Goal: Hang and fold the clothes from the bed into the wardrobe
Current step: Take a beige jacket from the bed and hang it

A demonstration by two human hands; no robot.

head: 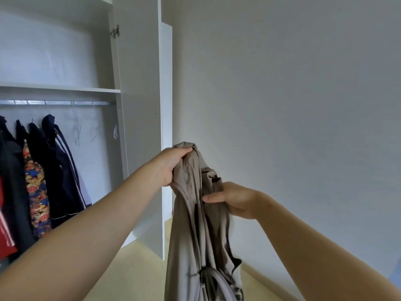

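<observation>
A beige garment (195, 231) hangs bunched in front of me, held up in the air. My left hand (171, 166) grips its top end, fingers curled round the cloth. My right hand (232, 199) holds a fold lower down on the right side, thumb pointing left across the fabric. The open wardrobe (65, 90) stands to the left, with a metal rail (54, 102) under a shelf. Dark clothes (52, 166) and a patterned piece (35, 187) hang on the rail. The bed is out of view.
Two bare wire hangers (77, 127) hang at the rail's right end. The open wardrobe door (141, 118) stands just left of the garment. A plain grey wall (282, 105) fills the right side, and yellowish floor (141, 268) lies below.
</observation>
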